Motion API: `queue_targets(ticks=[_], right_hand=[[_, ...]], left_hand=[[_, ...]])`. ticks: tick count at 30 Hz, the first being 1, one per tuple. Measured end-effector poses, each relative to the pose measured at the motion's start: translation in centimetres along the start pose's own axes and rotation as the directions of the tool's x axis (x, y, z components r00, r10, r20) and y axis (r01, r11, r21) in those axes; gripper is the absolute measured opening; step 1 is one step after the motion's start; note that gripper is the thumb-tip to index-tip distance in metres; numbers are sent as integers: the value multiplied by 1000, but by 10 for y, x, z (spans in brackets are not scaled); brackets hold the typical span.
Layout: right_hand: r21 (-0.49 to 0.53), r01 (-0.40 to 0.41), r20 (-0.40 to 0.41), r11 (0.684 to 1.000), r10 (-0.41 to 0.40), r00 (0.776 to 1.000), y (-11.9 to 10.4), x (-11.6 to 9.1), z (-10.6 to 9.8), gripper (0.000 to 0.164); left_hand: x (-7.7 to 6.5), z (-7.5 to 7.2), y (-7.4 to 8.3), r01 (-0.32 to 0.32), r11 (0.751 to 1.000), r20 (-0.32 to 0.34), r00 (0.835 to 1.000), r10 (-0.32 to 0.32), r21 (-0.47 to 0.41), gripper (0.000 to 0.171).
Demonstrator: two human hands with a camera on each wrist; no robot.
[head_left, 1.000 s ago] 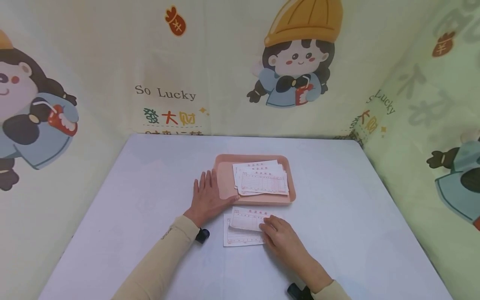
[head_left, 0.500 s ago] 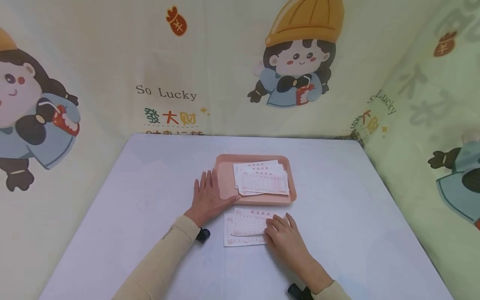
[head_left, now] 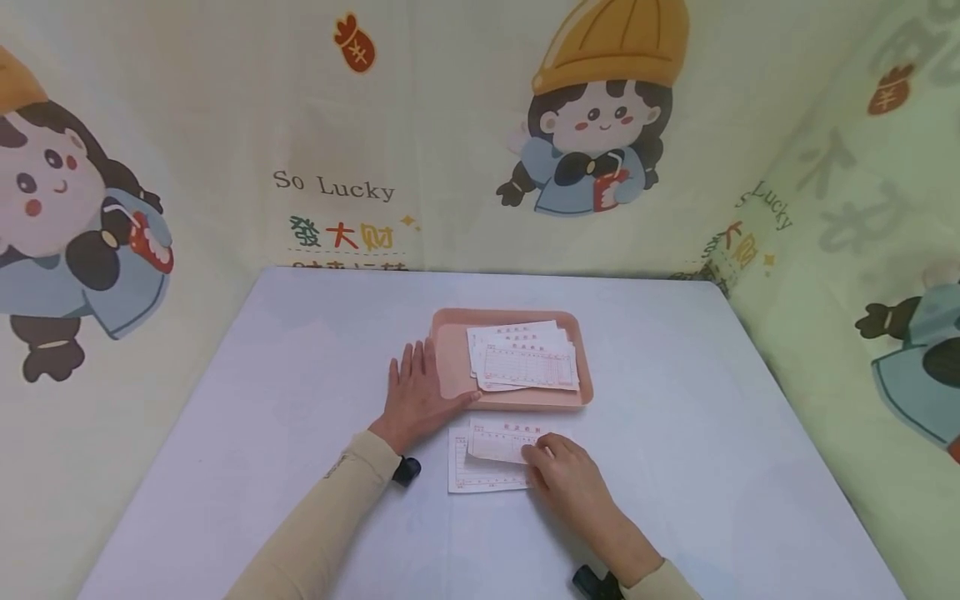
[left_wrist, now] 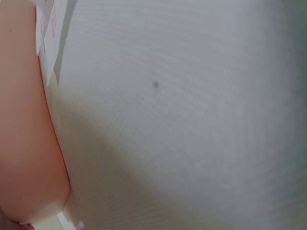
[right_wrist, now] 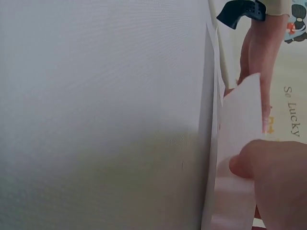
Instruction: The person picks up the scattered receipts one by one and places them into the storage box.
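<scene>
My left hand [head_left: 412, 396] lies flat with fingers spread at the left end of a pink tray [head_left: 453, 354], thumb along its front edge. Several white printed slips [head_left: 528, 367] lie fanned inside the tray. In front of it, my right hand [head_left: 567, 477] pinches the right end of a red-printed paper slip [head_left: 497, 442], whose near edge is raised. Under that slip lies another slip [head_left: 483, 479] on the table. The right wrist view shows my thumb [right_wrist: 244, 160] pressed against the held slip [right_wrist: 240, 115]. In the left wrist view, the tray's front wall [left_wrist: 29, 120] is close up.
A white table [head_left: 660, 400] spreads around the tray. Cloth [head_left: 450, 133] printed with cartoon figures hangs behind and along both sides. A black camera [head_left: 407, 472] is strapped under the left wrist, another black camera [head_left: 592, 582] under the right.
Half a second ago the upper slip lay lower under spread right fingers. Now those fingers are drawn together on it and its near edge is lifted. My left hand stays on the tray.
</scene>
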State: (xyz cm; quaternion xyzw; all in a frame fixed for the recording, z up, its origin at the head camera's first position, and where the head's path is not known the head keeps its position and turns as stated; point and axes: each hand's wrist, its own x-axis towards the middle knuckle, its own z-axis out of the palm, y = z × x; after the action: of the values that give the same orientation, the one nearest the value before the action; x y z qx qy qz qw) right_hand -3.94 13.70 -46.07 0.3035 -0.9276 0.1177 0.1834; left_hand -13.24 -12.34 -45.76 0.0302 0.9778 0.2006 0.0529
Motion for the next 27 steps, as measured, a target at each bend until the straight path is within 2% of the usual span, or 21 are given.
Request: queue_targets(ticks=[7,15,21,27], right_hand=[[-40,-37,60,999,39,997,-4,-3,-3,30],[-38,-23,55,999,25,998,-3,-4,-2,29],[-38,-32,64,999,34,997,-2,-4,-3,34],[-29,-11,12,1000,11,1000,-1,-2,-5,38]], left_hand=[[0,-1,0,-6,1000,9,1000,6,3,123],[0,0,0,-4,1000,12,1000,4,9,124],[1,0,1,-12,1000,1,1000,12,0,123],[2,2,0,-10,1000,-3,1000,10,4,123]])
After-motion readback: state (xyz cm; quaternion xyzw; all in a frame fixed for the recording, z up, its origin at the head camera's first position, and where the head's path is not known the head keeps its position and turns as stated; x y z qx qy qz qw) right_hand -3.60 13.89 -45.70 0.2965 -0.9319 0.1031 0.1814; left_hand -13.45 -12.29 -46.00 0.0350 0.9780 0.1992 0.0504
